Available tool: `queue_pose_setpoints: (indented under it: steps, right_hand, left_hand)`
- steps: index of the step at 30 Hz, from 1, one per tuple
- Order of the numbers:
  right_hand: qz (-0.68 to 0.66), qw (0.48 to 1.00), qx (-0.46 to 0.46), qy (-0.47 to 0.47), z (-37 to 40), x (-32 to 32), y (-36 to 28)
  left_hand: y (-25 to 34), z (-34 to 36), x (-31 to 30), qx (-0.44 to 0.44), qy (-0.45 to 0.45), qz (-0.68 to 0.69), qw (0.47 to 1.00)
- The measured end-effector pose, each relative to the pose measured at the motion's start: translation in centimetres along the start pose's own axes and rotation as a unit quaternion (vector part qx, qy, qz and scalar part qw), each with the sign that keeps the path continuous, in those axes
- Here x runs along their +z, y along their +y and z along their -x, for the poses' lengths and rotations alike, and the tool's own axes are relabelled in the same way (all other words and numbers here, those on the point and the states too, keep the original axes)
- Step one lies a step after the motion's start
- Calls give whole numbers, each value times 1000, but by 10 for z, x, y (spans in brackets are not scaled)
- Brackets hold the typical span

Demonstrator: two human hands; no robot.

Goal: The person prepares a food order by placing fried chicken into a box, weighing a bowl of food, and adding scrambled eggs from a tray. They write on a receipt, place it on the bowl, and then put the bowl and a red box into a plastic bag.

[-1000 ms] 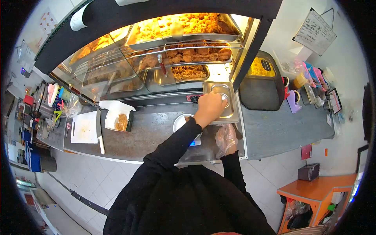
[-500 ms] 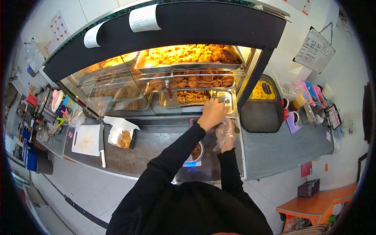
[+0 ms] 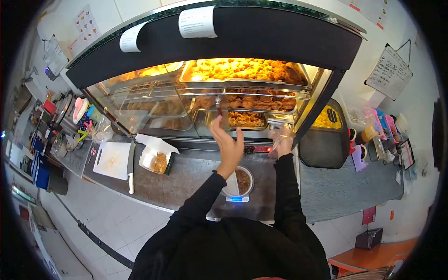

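Observation:
My bare left hand (image 3: 227,147) is raised before the warmer's glass door, fingers apart, near the door handle (image 3: 218,106). In a clear plastic glove, my right hand (image 3: 281,141) is at the right end of the warmer opening, by a metal container (image 3: 281,120); its fingers are blurred and what they hold is unclear. Below my left hand, a round bowl (image 3: 251,183) with brown food and a white divider rests on a small scale (image 3: 237,199). Trays of fried food (image 3: 247,119) fill the lit warmer.
On the counter (image 3: 196,179) at left are an open box (image 3: 148,158) with food, a white cutting board (image 3: 112,160) and a knife (image 3: 131,183). A dark tray (image 3: 322,148) and a yellow-filled pan (image 3: 328,119) stand at right.
My left hand has moved left, away from the metal container, and its fingers have spread. My gloved right hand has moved up to the container. The view has shifted, showing more of the bowl.

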State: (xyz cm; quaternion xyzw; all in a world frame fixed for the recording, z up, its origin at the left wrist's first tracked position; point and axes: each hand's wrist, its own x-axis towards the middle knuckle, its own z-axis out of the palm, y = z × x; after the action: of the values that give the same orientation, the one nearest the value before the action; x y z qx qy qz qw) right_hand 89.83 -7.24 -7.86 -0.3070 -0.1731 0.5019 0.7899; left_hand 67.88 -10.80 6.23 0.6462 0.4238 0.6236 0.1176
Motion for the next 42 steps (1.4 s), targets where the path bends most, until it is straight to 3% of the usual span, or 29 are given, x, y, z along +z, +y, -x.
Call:
queue_pose_setpoints:
  steps: [2, 4, 7, 12, 16, 21, 24, 26, 27, 29, 32, 33, 35, 36, 38, 39, 42]
  right_hand:
    - [-22, 999, -43, -25, -12, -4, 4]
    - [-81, 993, 58, -61, -4, 8, -9]
    - [51, 998, -4, -37, 52, 46, -21]
    - [52, 982, 146, -112, 127, 50, -33]
    - [50, 969, 181, -161, 162, 52, -40]
    - [104, 972, 178, -116, 195, 44, -54]
    - [96, 983, 133, -81, 207, 42, -65]
    - [31, 996, 79, -7, 206, 36, -59]
    - [-3, 998, 54, 28, 205, 35, -52]
    - [-52, 998, 32, 23, 200, 44, -35]
    - [-122, 990, 69, -29, 193, 77, -5]
    - [-122, 987, 98, -33, 196, 106, 2]
    - [-162, 970, 157, -91, 195, 134, 32]
    - [-47, 984, 120, -125, 202, 148, 51]
    - [175, 963, 29, -202, 223, 187, 98]
    - [149, 974, 89, -148, 231, 203, 125]
    - [346, 870, 57, -346, 239, 247, 168]
  left_hand:
    - [-14, -8, -4, -22, -10, -10, 1000]
    - [-25, -13, -5, -21, -48, -22, 998]
    - [-29, -16, -12, -19, -73, 10, 997]
    - [-8, -10, -9, -23, -165, 50, 985]
    - [8, 0, 23, -4, -259, 147, 955]
    - [16, 19, 50, 21, -383, 281, 880]
    - [31, 39, 28, 3, -384, 266, 884]
    - [34, 67, 3, 21, -398, 290, 870]
    - [33, 85, -11, 72, -412, 282, 864]
    - [34, 114, -40, 213, -431, 232, 846]
    - [15, 135, -58, 237, -357, 127, 894]
    - [-1, 129, -61, 121, -363, 165, 909]
    - [-35, 105, -74, 92, -236, 31, 967]
    - [-51, 87, -86, 75, -167, -42, 982]
    - [-77, 37, -133, -18, -116, -68, 991]
    - [-90, 20, -161, -63, -91, -76, 991]
    - [-140, 13, -235, -218, -45, 54, 974]
